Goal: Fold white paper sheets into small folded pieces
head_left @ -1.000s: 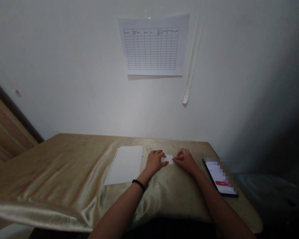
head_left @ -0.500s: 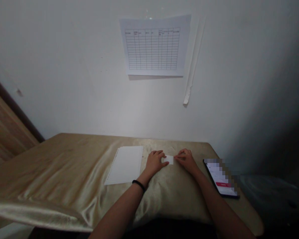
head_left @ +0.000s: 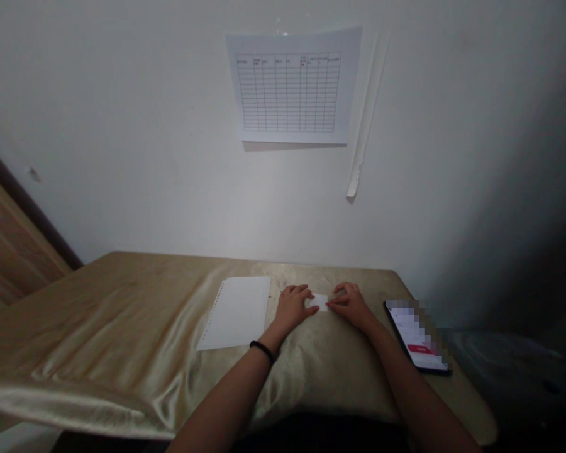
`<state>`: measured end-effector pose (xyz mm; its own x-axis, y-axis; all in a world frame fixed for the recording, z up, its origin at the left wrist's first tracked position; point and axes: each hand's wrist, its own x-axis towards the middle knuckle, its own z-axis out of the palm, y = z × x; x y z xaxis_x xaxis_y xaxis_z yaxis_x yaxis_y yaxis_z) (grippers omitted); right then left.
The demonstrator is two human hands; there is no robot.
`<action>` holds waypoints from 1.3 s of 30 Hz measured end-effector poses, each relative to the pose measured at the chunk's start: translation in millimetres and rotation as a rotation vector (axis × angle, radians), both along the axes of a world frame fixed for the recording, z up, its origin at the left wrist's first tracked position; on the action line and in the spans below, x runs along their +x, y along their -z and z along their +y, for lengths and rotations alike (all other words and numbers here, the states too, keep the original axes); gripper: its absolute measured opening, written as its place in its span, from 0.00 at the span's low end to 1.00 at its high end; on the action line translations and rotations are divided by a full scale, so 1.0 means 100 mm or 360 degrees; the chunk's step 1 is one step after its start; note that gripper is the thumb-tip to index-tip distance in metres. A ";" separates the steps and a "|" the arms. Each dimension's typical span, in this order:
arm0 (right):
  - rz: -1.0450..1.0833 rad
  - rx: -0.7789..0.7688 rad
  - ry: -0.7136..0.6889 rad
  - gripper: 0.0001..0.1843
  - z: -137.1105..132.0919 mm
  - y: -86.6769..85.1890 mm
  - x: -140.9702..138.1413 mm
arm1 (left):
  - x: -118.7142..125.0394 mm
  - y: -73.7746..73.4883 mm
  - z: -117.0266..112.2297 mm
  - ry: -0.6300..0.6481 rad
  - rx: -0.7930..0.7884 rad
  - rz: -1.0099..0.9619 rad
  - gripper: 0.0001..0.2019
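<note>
A small white piece of paper (head_left: 319,302) lies on a table covered with a shiny gold cloth (head_left: 122,340). My left hand (head_left: 291,307) rests to the left of it, fingers curled, thumb and fingertips pressing its left edge. My right hand (head_left: 351,303) is at its right edge, fingers bent and pinched on it. A black band sits on my left wrist. Both forearms reach in from the bottom of the view.
A stack of white punched sheets (head_left: 238,311) lies left of my hands. A lit phone (head_left: 417,336) lies at the table's right edge. A printed grid sheet (head_left: 292,88) hangs on the white wall, beside a strip of peeling tape (head_left: 361,132). Wooden furniture (head_left: 9,251) stands at left.
My right hand's fingers have shifted slightly along the small paper's right edge. The left hand and everything else stay where they were.
</note>
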<state>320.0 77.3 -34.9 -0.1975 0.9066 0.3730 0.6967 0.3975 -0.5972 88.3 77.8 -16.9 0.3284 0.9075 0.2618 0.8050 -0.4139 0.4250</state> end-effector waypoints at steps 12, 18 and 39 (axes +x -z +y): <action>-0.0040 0.0202 0.0284 0.07 0.05 0.05 -0.09 | 0.01 -0.02 -0.05 -0.0002 -0.0096 -0.0074 0.26; -0.0015 0.0199 0.0097 0.04 -0.05 -0.04 -0.08 | 0.01 -0.03 -0.06 0.0010 -0.0077 -0.0081 0.20; -0.0116 0.0092 0.0181 0.08 -0.03 -0.02 -0.10 | 0.03 -0.05 -0.01 0.0259 0.0066 -0.0150 0.11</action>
